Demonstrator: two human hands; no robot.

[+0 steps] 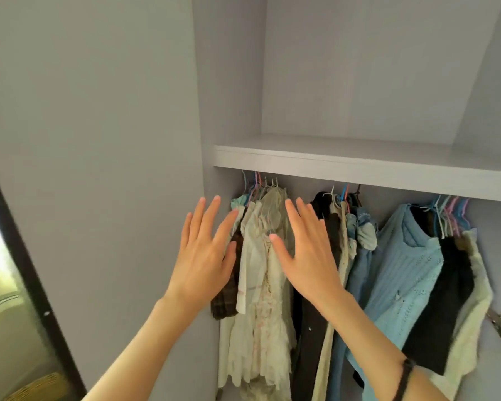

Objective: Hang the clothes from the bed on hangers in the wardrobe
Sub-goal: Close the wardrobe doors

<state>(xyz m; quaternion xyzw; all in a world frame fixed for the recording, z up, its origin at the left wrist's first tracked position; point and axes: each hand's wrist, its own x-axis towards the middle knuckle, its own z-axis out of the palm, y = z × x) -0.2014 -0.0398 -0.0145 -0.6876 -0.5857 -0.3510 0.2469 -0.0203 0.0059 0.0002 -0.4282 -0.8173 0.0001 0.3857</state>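
A: Where are the clothes now, the ones from the bed?

B: The bed is not in view, so one cannot say how many are left there. In the wardrobe many garments already hang under the shelf point(359, 166). At the left is a cream ruffled blouse point(261, 273) with a plaid piece point(224, 302) beside it. In the middle hang a black garment point(310, 328) and a denim piece point(362, 224). To the right come a light blue knitted sweater point(399, 273), another black garment point(443, 299) and a cream fluffy one point(472, 319).

A: And the hangers?

B: Their hooks are seen in three bunches. At the far right, several pink and blue hangers point(453, 209) are crowded together; whether any is free, the picture does not show.

A: What do the person's hands do?

B: Both are raised before the left group, holding nothing. The left hand point(206, 256) has straight, slightly spread fingers, near the plaid piece. The right hand point(307, 253) is also flat with spread fingers, in front of the cream blouse. Whether they touch the cloth is not clear.

A: So how far is the work?

B: It seems well advanced or nearly done: much is hung, and no garment is carried. If clothes remain on the bed, they must be fetched next.
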